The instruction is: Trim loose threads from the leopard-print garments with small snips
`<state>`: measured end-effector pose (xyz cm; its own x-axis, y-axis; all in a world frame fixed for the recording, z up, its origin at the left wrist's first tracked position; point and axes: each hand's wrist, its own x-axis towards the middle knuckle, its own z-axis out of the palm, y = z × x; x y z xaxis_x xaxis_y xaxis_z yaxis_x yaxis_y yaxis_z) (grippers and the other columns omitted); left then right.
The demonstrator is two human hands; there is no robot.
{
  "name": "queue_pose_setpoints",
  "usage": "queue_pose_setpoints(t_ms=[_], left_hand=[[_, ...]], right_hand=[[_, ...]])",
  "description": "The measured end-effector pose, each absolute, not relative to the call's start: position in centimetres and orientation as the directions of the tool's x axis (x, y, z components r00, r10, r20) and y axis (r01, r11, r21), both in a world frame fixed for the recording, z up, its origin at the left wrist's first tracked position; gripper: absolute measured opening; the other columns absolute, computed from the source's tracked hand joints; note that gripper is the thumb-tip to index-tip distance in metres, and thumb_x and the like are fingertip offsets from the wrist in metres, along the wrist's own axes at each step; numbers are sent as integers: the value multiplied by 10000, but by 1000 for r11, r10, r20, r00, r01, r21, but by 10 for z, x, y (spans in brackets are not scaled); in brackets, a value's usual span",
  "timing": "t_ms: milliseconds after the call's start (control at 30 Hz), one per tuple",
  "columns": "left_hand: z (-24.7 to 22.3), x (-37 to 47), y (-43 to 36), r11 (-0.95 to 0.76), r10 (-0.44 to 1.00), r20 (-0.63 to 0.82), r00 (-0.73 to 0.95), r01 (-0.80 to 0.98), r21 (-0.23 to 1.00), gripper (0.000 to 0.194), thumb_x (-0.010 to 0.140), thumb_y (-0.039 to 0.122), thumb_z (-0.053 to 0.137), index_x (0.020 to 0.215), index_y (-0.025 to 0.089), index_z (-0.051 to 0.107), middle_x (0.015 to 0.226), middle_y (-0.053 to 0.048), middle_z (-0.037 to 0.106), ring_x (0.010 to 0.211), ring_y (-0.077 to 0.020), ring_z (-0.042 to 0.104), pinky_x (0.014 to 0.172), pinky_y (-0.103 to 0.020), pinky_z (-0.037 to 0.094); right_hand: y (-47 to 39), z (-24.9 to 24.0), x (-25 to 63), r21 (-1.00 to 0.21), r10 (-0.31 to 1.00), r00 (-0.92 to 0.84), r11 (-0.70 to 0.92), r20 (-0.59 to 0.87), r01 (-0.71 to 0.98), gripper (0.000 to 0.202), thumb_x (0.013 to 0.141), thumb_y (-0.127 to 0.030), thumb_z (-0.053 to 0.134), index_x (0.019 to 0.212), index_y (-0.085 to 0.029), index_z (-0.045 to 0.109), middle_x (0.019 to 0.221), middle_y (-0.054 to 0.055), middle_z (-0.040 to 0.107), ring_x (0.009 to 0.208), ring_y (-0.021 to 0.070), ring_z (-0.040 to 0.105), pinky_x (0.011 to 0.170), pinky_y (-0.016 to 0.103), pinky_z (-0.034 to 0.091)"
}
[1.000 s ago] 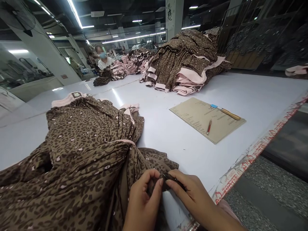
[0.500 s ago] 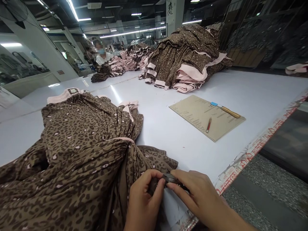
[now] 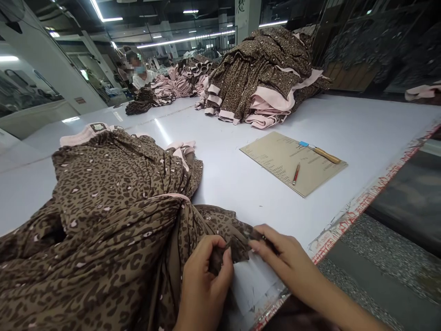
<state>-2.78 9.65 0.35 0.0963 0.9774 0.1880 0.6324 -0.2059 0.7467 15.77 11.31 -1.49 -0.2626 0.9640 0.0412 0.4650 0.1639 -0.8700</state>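
At eight o'clock, leopard-print cloth (image 3: 113,216) lay on the desk (image 3: 223,156); at six, the left grip (image 3: 205,278) pinched its end while the right grip (image 3: 284,253) held a dark item (image 3: 270,243) (too blurred to name). Taut cloth likely helped.

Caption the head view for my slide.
Left hand pinches leopard-print fabric over a white table, right hand close by.

On white bench (image 3: 220,172): leopard-print garments (image 3: 113,184) near left, larger pile (image 3: 263,64) farther back, printed tan sheet (image 3: 275,154) at right.
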Motion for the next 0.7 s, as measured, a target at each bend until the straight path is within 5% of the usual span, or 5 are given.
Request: queue_pose_setpoints(t_ms=[167, 267, 400, 467, 700], left_hand=[[6, -33, 95, -459, 888, 356, 292, 619, 637, 187, 831, 53, 454, 881, 230, 482, 1209, -70, 565, 1158, -186, 536, 946, -302, 447], [6, -32, 96, -497, 867, 341, 364, 589, 637, 233, 818, 21, 423, 903, 235, 457, 1123, -42, 617, 1151, -182, 548, 1088, -416, 319], [2, -24, 97, -385, 923, 273, 271, 626, 678, 134, 832, 100, 441, 798, 229, 435, 726, 37, 519, 679, -122, 556, 768, -275, 493], [7, -25, 97, -303, 951, 261, 164, 652, 695, 136, 848, 158, 459, 739, 230, 423, 648, 53, 439, 588, -115, 488, 560, -206, 434], [74, -70, 101, -112, 936, 304, -176, 671, 733, 246, 781, 386, 627, 647, 223, 500, 538, 67, 458, 460, -98, 419, 411, -168, 344]], right_hand=[[126, -28, 181, -913, 996, -91, 31, -6, 407, 337, 942, -481, 369, 770, -216, 486, 664, -30, 501, 653, 158, 513, 608, 250, 413], [125, -32, 178, -902, 994, -109, 25, -24, 432, 291, 911, -487, 446, 860, -214, 535, 773, -11, 585, 730, 180, 563, 650, 267, 428], [116, -36, 155, -871, 979, -199, 68, -34, 486, 268, 781, -411, 651, 961, -219, 602, 887, 13, 656, 788, 218, 602, 697, 299, 422], [117, -38, 146, -861, 974, -225, 91, -27, 500, 174, 793, -317, 613, 932, -214, 627, 905, 32, 667, 798, 231, 606, 711, 318, 411], [141, -36, 155, -941, 968, -241, 15, -71, 338, 261, 868, -413, 485, 784, -183, 576, 762, 47, 625, 756, 239, 567, 724, 364, 415]])
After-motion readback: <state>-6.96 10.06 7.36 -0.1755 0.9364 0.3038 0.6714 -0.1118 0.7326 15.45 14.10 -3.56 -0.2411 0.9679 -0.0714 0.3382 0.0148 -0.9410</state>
